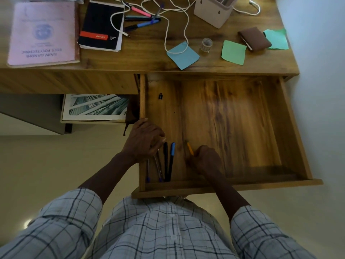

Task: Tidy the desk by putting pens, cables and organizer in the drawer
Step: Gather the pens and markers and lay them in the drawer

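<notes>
Wooden pull-out drawer (291, 128) stands wide open below the wood-grain bench (145, 58), with both your hands down inside it.

Your right hand (207, 158) has its grip closed around a yellow pen (190, 148) whose tip points away from you, low over the drawer floor. Your left hand (144, 140) sits at the drawer's near-left corner, fingers curled; you cannot tell whether its grip holds anything. Just beside it lie a black pen (165, 161), a blue-capped black pen (171, 159) and two clear ballpoint pens (157, 169), side by side against the front wall. Up on the bench remain a loose cluster of coloured pens (141, 19), a white cord cable (184, 32) looping over a blue sticky note (183, 57), and a beige fabric organizer (212, 12).
</notes>
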